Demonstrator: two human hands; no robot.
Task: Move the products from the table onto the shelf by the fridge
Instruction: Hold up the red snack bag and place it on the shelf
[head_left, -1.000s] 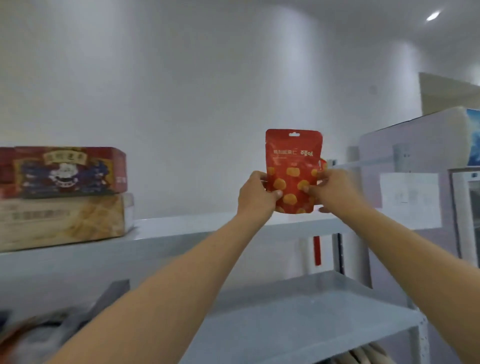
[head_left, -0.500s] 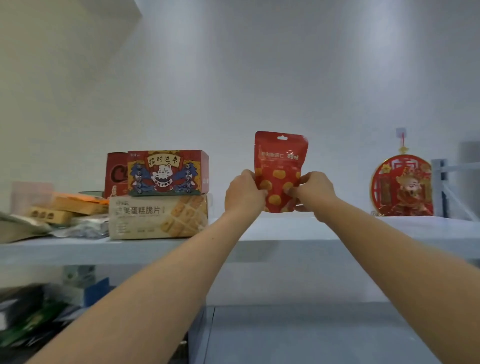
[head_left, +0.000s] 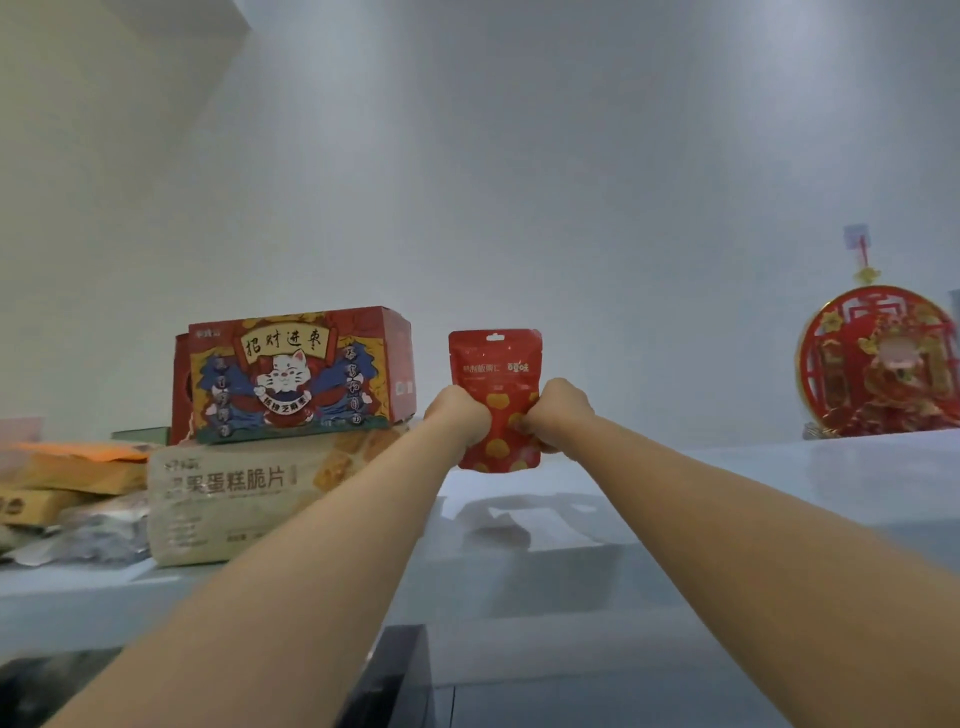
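Both of your hands pinch the same thing: your left hand (head_left: 457, 415) closes on the left edge and your right hand (head_left: 558, 415) on the right edge of the red plastic stand-up snack pouch with yellow spots (head_left: 496, 364), held upright just above the top board of the pale grey shelf (head_left: 779, 483). Lower it straight until its base sits flat on bare board, clear of the front edge, then let go evenly so it does not tip. At the left end, the beige cake-crisp box (head_left: 234, 499) reads "果蛋糕脆片". On top of it, the red cat-printed carton (head_left: 291, 374) reads "招财进枣". White pouch lettering is too blurred to read.
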